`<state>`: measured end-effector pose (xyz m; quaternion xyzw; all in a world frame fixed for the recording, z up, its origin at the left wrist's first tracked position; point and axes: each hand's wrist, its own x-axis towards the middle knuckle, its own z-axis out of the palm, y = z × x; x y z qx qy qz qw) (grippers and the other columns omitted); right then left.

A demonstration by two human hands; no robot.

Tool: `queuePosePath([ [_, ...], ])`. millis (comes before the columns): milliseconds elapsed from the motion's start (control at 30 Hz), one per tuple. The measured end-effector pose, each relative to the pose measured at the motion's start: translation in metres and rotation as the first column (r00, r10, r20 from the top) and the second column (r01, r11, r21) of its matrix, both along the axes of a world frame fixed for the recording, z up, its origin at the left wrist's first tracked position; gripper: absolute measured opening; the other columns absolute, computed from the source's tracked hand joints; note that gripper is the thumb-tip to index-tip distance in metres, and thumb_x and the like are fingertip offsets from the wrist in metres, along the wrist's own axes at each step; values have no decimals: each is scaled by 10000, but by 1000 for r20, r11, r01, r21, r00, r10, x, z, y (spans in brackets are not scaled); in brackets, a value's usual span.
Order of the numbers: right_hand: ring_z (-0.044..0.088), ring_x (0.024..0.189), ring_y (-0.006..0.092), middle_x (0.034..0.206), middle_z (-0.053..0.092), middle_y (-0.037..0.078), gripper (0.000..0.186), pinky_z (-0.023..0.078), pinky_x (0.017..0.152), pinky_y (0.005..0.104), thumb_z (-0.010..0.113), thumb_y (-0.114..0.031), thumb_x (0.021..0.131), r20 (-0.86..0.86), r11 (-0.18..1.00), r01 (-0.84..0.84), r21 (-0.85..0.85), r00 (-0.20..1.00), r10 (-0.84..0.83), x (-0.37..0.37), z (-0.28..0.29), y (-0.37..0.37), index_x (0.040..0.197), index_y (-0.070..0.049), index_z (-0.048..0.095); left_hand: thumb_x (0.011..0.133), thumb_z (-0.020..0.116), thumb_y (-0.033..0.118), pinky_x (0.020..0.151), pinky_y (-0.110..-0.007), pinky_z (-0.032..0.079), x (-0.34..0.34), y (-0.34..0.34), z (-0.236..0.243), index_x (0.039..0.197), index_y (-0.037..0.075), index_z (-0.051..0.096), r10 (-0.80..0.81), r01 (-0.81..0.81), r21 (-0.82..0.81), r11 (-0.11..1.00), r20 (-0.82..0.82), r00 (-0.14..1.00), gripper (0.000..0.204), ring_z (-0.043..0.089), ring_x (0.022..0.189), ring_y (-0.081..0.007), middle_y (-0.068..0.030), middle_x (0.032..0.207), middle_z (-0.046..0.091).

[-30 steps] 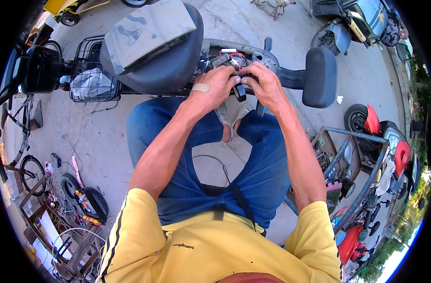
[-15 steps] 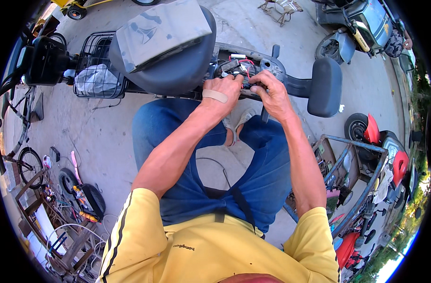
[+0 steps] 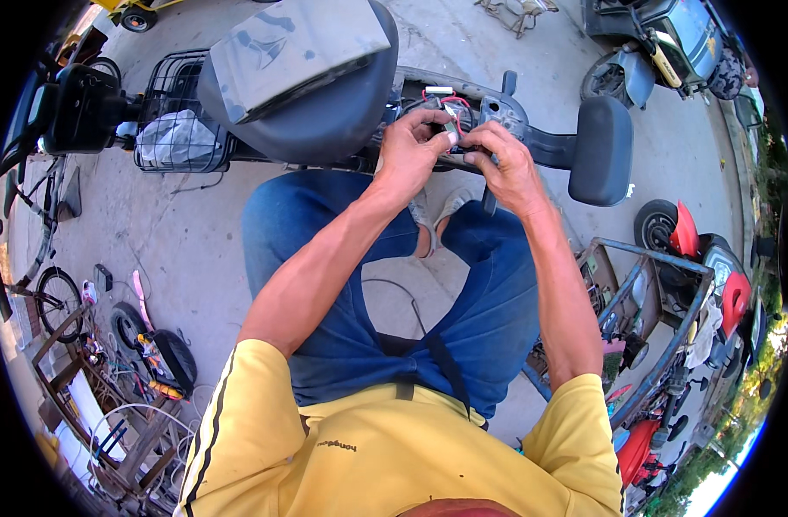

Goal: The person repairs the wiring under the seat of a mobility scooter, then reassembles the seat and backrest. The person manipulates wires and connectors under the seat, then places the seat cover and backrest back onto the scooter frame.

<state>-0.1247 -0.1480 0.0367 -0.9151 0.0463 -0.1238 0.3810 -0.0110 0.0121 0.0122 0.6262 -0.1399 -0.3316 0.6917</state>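
Both of my hands work over the uncovered compartment (image 3: 404, 105) of an electric scooter, between its dark seat (image 3: 333, 116) and its padded backrest (image 3: 602, 153). My left hand (image 3: 409, 151) is closed, thumb against fingers, on a small piece among the wiring that is too covered to name. Beside it, my right hand (image 3: 507, 168) pinches at the same spot, its fingertips close to the left thumb; what it grips is hidden. Red wires (image 3: 465, 105) loop just beyond the fingertips, next to a small white cylindrical part (image 3: 439, 90).
A dusty grey flat box (image 3: 295, 56) lies on the seat. Left of it, a wire basket (image 3: 174, 112) holds a plastic bag. Wheels and scrap (image 3: 157, 358) lie at lower left; a blue metal frame (image 3: 648, 250) with parts stands at right. Another scooter (image 3: 644, 65) is parked at far right.
My left hand has turned so its thumb shows on top, and the tan strip on its wrist is out of sight. The right hand has shifted slightly right and nearer.
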Motion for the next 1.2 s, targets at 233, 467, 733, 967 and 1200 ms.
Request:
queuePosePath([
  [233,664,969,375,1053,633,124,250,521,810,458,699,23,889,46,996,24,-91,999,-20,10,6,11,1128,-44,667,894,758,-27,759,-249,519,-5,-4,5,1133,-12,698,208,-213,-128,969,-52,977,247,631,836,-78,-48,1008,714],
  [467,655,946,384,1037,617,130,221,520,788,478,695,2,902,48,982,95,-161,995,-88,4,2,11,1114,-52,665,878,740,-36,739,-222,502,-8,-1,5,1341,6,547,202,-189,-114,975,119,972,504,622,833,-71,-26,958,682],
  [733,661,895,374,998,638,139,160,519,767,445,684,-43,927,108,971,235,-47,967,-229,13,-7,12,1085,-39,662,946,760,120,807,-257,539,-23,23,20,1355,8,662,-11,14,-8,1000,303,953,435,636,915,-74,-56,1001,716],
  [967,658,859,331,964,633,130,155,521,769,406,680,-9,915,106,979,201,18,974,-202,7,-5,5,1069,-27,669,963,748,173,810,-375,575,-13,20,8,1238,9,684,-121,-32,212,977,666,736,326,721,875,-253,-138,1207,640],
  [1200,657,899,322,988,629,121,177,520,790,396,682,11,905,79,996,85,-35,994,-82,7,6,1,1078,-20,671,911,782,191,758,-398,558,0,4,18,1126,-2,664,-198,57,270,961,533,823,312,735,849,-270,-123,1000,734],
])
